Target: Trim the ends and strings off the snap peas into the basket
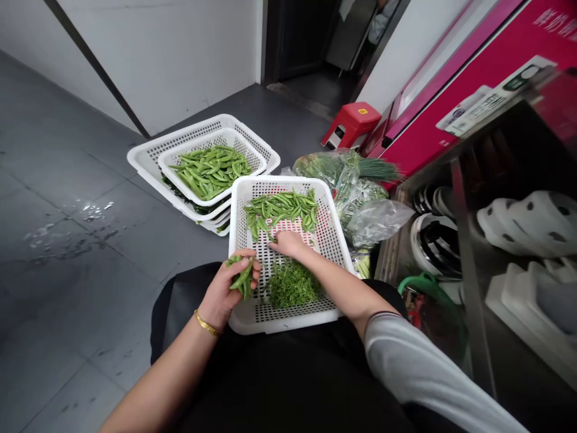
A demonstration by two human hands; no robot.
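A white perforated basket [338,240] rests on my lap. Green pea pods [283,207] are spread over its far half, and a heap of small green trimmings [294,285] lies in its near half. My left hand [229,279] is closed around several pea pods [243,278] at the basket's left rim. Inside the basket, my right hand [288,243] reaches to the near edge of the loose pods, its fingers drawn together. Whatever is between those fingertips is too small and partly hidden to name.
Beyond the left rim stand stacked white baskets [143,157], the top one full of pea pods [214,171]. Bagged green vegetables [356,186] lie at right, with a red stool [354,123] behind. A shelf of white dishes [532,222] stands far right. The floor [97,210] has wet patches.
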